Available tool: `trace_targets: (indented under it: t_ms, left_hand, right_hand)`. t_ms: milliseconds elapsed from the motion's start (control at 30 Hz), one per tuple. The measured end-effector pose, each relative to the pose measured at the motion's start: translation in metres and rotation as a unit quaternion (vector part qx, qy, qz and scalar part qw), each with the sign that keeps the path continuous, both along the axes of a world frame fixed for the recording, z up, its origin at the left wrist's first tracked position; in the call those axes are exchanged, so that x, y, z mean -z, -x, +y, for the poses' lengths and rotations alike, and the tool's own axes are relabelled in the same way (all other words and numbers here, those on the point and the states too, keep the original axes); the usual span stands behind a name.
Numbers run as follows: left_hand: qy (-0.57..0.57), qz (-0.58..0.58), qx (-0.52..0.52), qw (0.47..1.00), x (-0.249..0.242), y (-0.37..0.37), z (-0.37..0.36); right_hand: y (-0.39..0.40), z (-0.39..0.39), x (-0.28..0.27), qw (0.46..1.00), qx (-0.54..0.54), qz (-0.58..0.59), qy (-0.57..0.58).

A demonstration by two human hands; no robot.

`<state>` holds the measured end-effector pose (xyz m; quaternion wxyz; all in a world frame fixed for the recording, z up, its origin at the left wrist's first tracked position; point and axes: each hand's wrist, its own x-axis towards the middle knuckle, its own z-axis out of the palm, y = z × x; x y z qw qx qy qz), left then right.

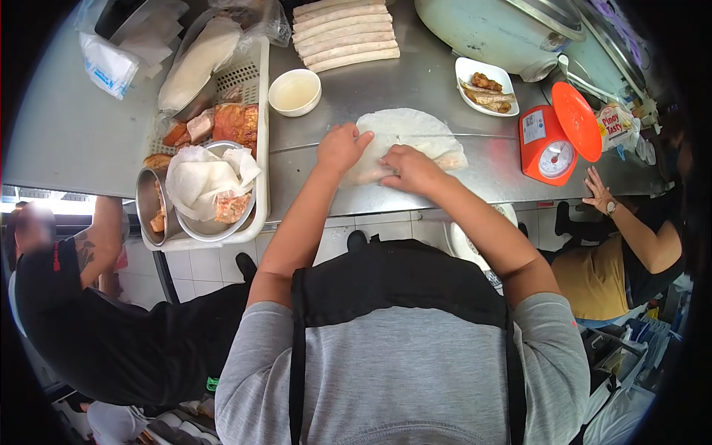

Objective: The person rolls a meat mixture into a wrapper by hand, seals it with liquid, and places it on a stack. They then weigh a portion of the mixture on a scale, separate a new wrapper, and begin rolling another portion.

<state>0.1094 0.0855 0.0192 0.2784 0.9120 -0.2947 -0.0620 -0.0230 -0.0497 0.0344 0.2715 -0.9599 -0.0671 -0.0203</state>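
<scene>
White wrapper (404, 122) at the near side of the tabletop (429, 74), our left hand (341, 150) at its left edge, our right hand (410, 170) over its near part, each grip's closure we cannot tell.

Extends both forearms (300, 226), curling left hand (341, 150) at the wrapper's (404, 122) left edge, right hand (412, 170) over its near side.

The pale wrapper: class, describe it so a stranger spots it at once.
On the steel counter, look between the white crate and red scale. Under the left hand and right hand lies the wrapper, its far edge thin and rounded, unlike the narrow rolls beyond.
</scene>
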Motion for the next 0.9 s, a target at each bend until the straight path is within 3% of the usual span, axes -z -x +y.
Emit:
trace_targets:
  t_ms: [167,267,333,900]
  left_hand:
    - [0.031,-0.096,0.004,0.995,0.017,-0.011,0.002]
    - [0.034,-0.138,0.026,0.989,0.016,-0.007,0.006]
    - [0.057,-0.154,0.026,0.986,0.020,-0.008,0.006]
    - [0.055,-0.141,0.023,0.988,0.021,-0.009,0.007]
  right_hand:
    - [-0.001,0.010,0.021,1.000,-0.007,-0.028,-0.006]
    - [-0.006,0.010,0.004,0.999,-0.029,0.034,0.003]
    - [-0.014,0.020,0.006,0.999,-0.030,-0.001,-0.013]
    - [-0.027,0.050,0.009,0.997,-0.069,-0.016,-0.019]
